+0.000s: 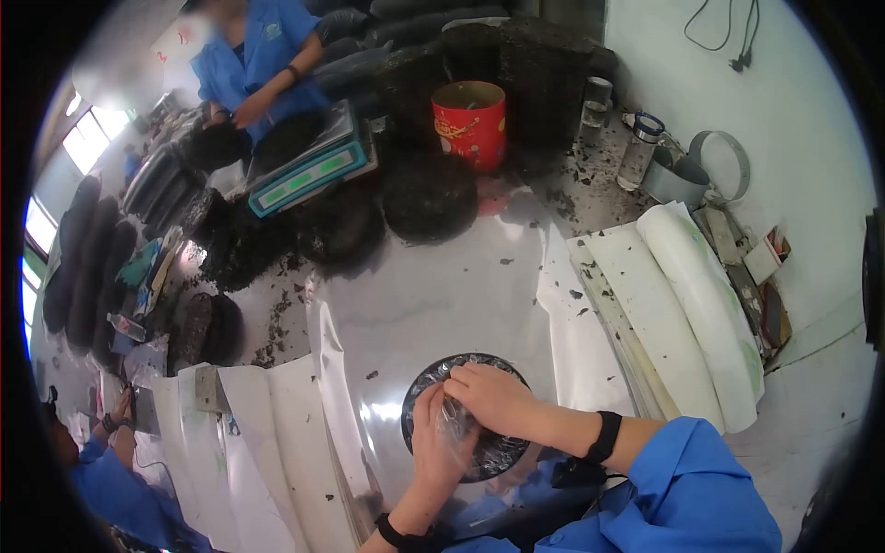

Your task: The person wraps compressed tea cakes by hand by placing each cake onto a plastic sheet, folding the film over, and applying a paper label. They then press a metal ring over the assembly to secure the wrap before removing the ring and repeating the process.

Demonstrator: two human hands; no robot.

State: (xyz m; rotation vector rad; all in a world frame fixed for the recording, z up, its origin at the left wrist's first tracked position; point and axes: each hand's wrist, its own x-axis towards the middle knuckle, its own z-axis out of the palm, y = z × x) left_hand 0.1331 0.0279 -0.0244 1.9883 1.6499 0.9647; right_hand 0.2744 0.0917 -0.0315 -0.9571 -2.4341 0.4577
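Observation:
A round black disc-shaped bundle (499, 463), partly wrapped in clear plastic film (453, 424), lies in front of me on a shiny smooth sheet (442, 286). At its left side, my left hand (437, 441) is closed on the crinkled film near the middle. My right hand (489, 396) reaches across from the right, its fingers bent down on the gathered film beside the left fingertips. Both hands cover much of the bundle's top, so the exact pinch is partly hidden. Black bands circle both wrists.
Dark round cakes (430, 198) sit beyond the sheet, near a digital scale (309, 175) and a red bucket (470, 124). White rolled sheets (701, 313) lie right, with glass jars (640, 152) behind. A co-worker in blue (267, 55) handles a dark cake; another person (120, 488) is lower left.

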